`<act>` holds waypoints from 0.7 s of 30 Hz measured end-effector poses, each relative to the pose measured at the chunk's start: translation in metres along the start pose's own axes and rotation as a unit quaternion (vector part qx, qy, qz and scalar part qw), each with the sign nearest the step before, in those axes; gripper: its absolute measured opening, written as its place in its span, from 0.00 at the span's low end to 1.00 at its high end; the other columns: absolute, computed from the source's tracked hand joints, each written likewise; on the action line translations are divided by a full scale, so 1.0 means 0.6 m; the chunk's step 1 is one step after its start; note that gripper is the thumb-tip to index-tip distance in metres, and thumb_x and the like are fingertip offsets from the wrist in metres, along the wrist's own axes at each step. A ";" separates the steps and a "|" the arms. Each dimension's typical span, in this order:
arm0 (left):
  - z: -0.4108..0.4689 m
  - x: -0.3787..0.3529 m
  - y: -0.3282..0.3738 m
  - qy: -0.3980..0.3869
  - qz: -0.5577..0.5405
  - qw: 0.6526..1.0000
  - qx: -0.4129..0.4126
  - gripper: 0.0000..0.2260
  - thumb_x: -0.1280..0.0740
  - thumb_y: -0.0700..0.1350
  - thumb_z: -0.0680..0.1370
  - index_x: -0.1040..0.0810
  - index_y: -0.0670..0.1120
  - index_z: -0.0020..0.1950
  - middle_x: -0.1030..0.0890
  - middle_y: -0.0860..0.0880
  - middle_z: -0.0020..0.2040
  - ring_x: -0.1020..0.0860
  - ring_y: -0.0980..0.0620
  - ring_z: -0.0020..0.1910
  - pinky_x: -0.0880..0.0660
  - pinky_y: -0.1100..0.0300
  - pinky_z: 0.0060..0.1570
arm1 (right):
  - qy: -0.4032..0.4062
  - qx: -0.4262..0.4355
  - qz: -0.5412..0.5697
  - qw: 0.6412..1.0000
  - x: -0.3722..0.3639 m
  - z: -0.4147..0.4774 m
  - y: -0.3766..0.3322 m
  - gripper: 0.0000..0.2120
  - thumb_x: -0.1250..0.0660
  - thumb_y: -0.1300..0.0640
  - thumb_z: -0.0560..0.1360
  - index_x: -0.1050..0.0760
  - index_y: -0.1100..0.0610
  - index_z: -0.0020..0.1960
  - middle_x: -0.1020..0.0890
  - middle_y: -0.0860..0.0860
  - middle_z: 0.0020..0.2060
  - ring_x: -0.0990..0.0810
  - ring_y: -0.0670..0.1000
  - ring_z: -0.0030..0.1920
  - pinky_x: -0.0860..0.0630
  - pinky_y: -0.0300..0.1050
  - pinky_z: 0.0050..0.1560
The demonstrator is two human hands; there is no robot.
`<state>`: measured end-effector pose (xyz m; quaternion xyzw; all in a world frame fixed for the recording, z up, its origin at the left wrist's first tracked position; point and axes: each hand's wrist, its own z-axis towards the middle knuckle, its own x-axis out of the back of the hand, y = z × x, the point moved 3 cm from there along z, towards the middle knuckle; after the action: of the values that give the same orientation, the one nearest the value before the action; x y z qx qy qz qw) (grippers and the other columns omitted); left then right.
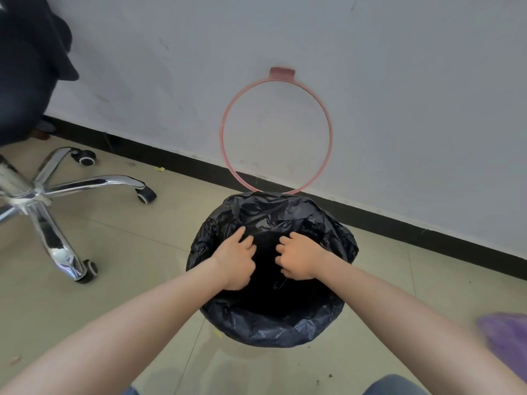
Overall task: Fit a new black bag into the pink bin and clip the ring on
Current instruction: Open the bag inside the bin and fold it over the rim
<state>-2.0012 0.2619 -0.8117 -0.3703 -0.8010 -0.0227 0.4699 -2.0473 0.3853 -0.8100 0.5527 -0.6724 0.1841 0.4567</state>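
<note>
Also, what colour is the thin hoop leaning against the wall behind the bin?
Pink: the thin plastic ring, clearest in the head view.

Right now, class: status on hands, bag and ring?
Left hand and right hand inside black bag, pressing it down. Pink ring unclipped, tilted up against wall. Nothing blocking.

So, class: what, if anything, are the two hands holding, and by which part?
Both left hand and right hand reach inside the black bag; a grip cannot be told.

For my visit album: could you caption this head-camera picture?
Both hands press a black bag into the bin; the pink ring stands hinged up against the wall.
</note>
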 end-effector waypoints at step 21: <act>-0.044 -0.010 0.063 -0.190 -0.294 0.936 -0.018 0.24 0.50 0.57 0.80 0.28 0.43 0.65 0.26 0.42 0.66 0.29 0.41 0.63 0.33 0.49 0.60 | -0.259 -0.033 0.237 0.936 -0.031 -0.083 -0.044 0.19 0.49 0.50 0.79 0.29 0.53 0.65 0.25 0.53 0.65 0.29 0.58 0.64 0.34 0.54 0.67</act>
<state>-1.9567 0.2759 -0.8134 -0.1241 -0.9480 -0.1034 0.2742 -2.0034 0.4252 -0.8060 0.3900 -0.8846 0.1155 0.2281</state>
